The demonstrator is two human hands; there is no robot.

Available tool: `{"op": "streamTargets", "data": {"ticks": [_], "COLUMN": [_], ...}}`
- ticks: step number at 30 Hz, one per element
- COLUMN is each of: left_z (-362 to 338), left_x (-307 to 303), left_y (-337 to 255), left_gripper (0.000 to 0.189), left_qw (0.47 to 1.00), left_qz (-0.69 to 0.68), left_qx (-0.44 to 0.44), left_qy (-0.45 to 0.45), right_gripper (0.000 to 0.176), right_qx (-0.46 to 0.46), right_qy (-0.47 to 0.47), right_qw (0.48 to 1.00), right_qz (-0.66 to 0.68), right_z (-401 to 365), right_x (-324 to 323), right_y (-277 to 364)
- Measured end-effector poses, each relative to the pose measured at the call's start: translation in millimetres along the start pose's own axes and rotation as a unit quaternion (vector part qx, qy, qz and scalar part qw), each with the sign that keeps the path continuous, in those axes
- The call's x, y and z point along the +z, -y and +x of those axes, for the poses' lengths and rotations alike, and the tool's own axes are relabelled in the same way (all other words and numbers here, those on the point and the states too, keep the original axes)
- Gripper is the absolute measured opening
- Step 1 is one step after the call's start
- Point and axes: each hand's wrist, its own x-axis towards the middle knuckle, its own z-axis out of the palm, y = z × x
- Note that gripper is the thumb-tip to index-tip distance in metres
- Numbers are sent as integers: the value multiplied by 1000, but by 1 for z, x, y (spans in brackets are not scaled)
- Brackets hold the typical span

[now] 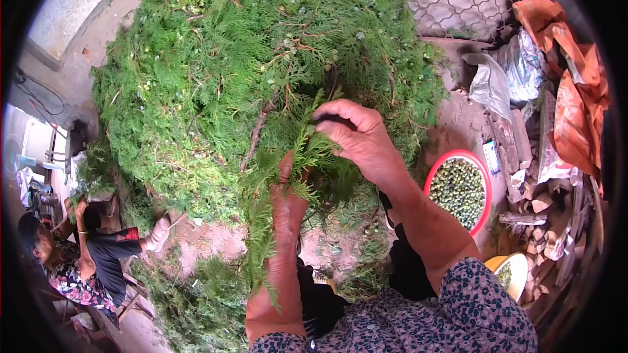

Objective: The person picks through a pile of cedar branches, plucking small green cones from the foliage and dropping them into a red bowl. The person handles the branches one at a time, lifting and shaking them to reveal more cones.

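My left hand (289, 186) is closed around a leafy cypress sprig (302, 150) with flat, scaly green leaves. Foliage covers most of its fingers, and fronds trail down over the wrist. Above it, on the right, my right hand (356, 132) pinches the upper part of the same sprig between thumb and forefinger. A tiny pale green bit shows at those fingertips; whether it is a cone I cannot make out. Directly in front of both hands rises a large heap of cut cypress branches (216, 72), with brown stems and small round green cones among the leaves.
A red-rimmed basin (485, 186) full of round green cones stands at the right. Below it is a yellow bowl (517, 279). Firewood (540, 206) and an orange sheet (575, 117) line the right side. Another person (98, 255) sits at the left, beside loose cuttings (203, 307).
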Motion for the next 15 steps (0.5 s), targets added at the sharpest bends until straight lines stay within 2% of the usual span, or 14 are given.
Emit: {"op": "streamTargets", "data": {"ticks": [1, 2, 3, 4, 6, 8, 9, 10, 11, 13, 15], "left_z": [-1, -1, -1, 0, 2, 5, 7, 10, 11, 9, 8], "left_x": [-2, -4, -4, -4, -7, -13, -12, -9, -7, -3, -3], "left_y": [1, 1, 1, -1, -10, -29, -26, -20, -17, -17, -17], "left_gripper": [32, 42, 42, 39, 36, 32, 32, 32, 32, 32, 32], "left_qw": [997, 986, 986, 992, 995, 994, 994, 979, 949, 951, 952], "left_qz": [-76, -151, -151, -112, -72, -28, -28, -147, -264, -265, -266], "left_qx": [4, 9, 9, -9, -27, -90, -90, -122, -152, -147, -141], "left_qy": [34, 68, 68, 66, 64, 56, 55, 66, 76, 66, 55], "right_gripper": [18, 22, 25, 30, 28, 26, 27, 27, 27, 29, 31], "right_qx": [0, -69, -137, -130, -123, -117, -75, -33, -33, -233, -229], "right_qy": [0, 3, 7, 5, 17, 30, 36, 42, 42, -23, -25], "right_qw": [1000, 996, 982, 979, 979, 980, 988, 994, 994, 940, 935], "right_qz": [0, -64, -128, -159, -159, -160, -127, -93, -93, -248, -270], "right_z": [2, 4, 5, 3, 2, 2, 3, 4, 5, 8, 6], "right_x": [-1, -1, -1, 0, -1, -3, -5, -6, -6, -3, -5], "right_y": [-5, -14, -19, -13, -9, -6, -5, -5, -10, -24, -24]}}
